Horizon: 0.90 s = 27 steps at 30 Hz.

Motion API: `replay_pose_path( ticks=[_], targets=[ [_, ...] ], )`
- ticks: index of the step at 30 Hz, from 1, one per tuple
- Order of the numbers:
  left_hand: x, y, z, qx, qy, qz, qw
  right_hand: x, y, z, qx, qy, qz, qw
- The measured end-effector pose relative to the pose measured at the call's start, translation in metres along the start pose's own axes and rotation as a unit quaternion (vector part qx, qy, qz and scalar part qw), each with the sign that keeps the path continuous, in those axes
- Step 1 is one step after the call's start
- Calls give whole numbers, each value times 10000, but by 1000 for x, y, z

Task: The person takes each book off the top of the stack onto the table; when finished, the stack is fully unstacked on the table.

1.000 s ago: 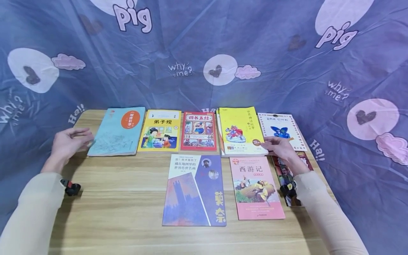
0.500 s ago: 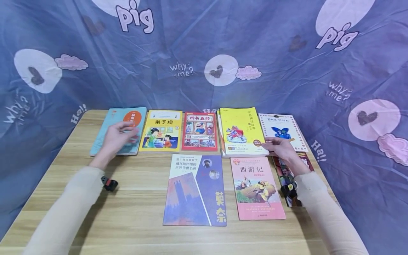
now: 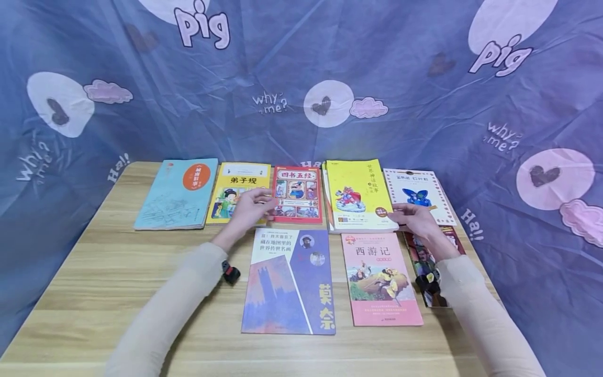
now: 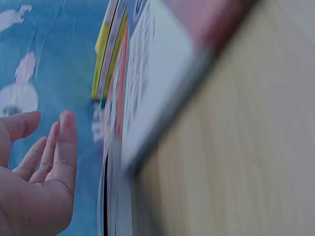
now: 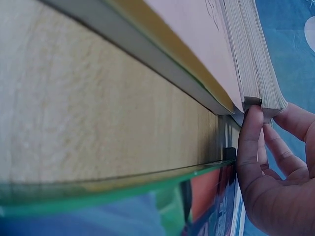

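My left hand (image 3: 254,207) hovers over the gap between a yellow-and-white book (image 3: 245,168) and a red book (image 3: 303,175). In the left wrist view, the fingers (image 4: 66,142) are loosely bent, apart from the thumb and holding nothing. With thumb and fingers, my right hand (image 3: 414,222) pinches the lower right corner of a bright yellow book (image 3: 353,180), which lies on at least one other book. The right wrist view shows the stacked page edges (image 5: 251,54) between the fingers and thumb. Below my hands lie a purple book (image 3: 278,298) and a pink book (image 3: 383,309).
A light blue book (image 3: 174,193) lies at the back left of the wooden table (image 3: 141,298). At the right are a white book with a blue picture (image 3: 419,196) and a dark book (image 3: 426,256), partly under the right wrist. A patterned blue cloth (image 3: 235,120) hangs behind.
My left hand has swept right, from beside the light blue book, across it, to between the yellow-and-white and red books. The right hand stays at the bright yellow book's corner.
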<state>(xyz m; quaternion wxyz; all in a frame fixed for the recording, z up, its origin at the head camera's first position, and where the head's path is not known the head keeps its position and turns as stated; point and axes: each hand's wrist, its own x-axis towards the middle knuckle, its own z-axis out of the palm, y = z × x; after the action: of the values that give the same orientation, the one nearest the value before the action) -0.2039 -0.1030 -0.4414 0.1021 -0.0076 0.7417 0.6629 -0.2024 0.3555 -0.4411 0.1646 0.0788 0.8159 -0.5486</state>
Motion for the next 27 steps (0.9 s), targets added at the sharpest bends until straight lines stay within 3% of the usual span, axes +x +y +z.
replay_pose_path(
  ticks=[7,13,21,27],
  targets=[
    [11,0,55,-333,-331,-124,9988,0,1,-1,-7,26,-13,10000],
    [22,-3,92,-644,-446,-340,9963,2,3,-2,134,-90,-7,9999],
    [31,1,122,-995,-368,-716,9918,3,3,-2,25,-23,82,10000],
    [31,3,134,-801,-164,-630,9947,0,-1,1,-61,27,90,9999]
  ],
)
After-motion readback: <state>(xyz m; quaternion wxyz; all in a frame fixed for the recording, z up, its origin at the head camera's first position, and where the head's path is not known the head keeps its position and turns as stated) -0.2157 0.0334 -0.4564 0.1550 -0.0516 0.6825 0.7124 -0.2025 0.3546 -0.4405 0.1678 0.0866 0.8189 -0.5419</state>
